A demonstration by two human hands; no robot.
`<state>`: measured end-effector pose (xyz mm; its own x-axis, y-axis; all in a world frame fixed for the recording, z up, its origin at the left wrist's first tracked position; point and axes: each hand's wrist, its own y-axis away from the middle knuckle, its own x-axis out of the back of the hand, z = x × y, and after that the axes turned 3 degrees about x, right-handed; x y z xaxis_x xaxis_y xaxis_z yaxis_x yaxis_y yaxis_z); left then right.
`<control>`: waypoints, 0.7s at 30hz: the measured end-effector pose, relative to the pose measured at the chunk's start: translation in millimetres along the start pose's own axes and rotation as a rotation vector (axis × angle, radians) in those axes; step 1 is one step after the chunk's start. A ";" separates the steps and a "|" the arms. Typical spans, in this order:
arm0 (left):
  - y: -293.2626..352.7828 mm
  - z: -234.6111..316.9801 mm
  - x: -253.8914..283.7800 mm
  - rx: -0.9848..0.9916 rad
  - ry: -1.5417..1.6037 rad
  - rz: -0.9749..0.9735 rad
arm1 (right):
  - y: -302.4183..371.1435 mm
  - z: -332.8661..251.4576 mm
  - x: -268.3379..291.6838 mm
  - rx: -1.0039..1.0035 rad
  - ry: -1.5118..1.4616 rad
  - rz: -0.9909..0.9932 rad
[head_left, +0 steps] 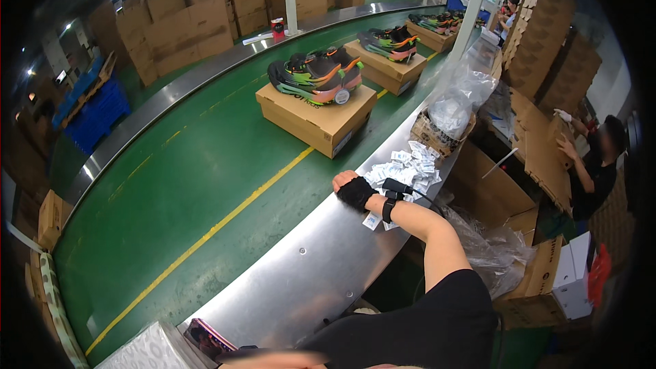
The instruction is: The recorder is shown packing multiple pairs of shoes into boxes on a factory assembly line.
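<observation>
While right hand (351,187) is over ledge (290,277), white packets (403,173) lie just rightward.

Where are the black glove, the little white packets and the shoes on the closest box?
Black glove (357,195), head view: its fuzzy middle.
White packets (408,170), head view: middle of the pile.
Shoes (313,83), head view: the pair's side, near the middle.

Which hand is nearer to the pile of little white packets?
Right. The right hand is at the left edge of the white packets, its wrist over some. The left is unclear: perhaps the blurred skin at the lower edge, much farther off.
</observation>
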<state>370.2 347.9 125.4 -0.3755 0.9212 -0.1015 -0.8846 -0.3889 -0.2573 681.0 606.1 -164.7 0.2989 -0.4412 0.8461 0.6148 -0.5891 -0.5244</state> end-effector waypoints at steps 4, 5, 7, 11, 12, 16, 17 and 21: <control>18.6 -10.4 1.1 0.029 -0.006 -0.148 | 2.4 -4.0 -3.7 -0.064 -0.054 0.038; 16.8 -9.2 0.4 -0.021 -0.002 -0.145 | 0.3 -5.1 -3.6 -0.060 -0.041 0.026; 8.4 -7.4 -7.0 -0.277 -0.025 0.058 | -4.1 -6.1 -3.8 0.001 0.010 0.057; -7.1 -18.2 -3.4 -0.066 -0.078 -0.042 | -9.2 1.8 -4.6 -0.156 0.056 -0.285; -8.1 -20.9 0.4 -0.138 -0.075 -0.106 | -4.1 8.2 -19.2 -0.243 0.023 -0.289; 9.1 -33.0 -3.6 -0.126 0.046 -0.006 | -7.7 7.9 -6.7 -0.311 -0.118 -0.270; 11.1 -42.2 -14.2 -0.147 0.080 0.063 | -13.5 0.1 3.7 -0.240 -0.133 -0.207; 22.2 -43.8 -12.3 -0.229 0.082 0.205 | -16.3 -7.6 9.5 -0.266 -0.215 -0.142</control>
<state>367.3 328.3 78.9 -0.5078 0.8249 -0.2484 -0.7039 -0.5635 -0.4324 668.3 606.3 -148.9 0.3877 -0.2066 0.8983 0.4586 -0.8022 -0.3824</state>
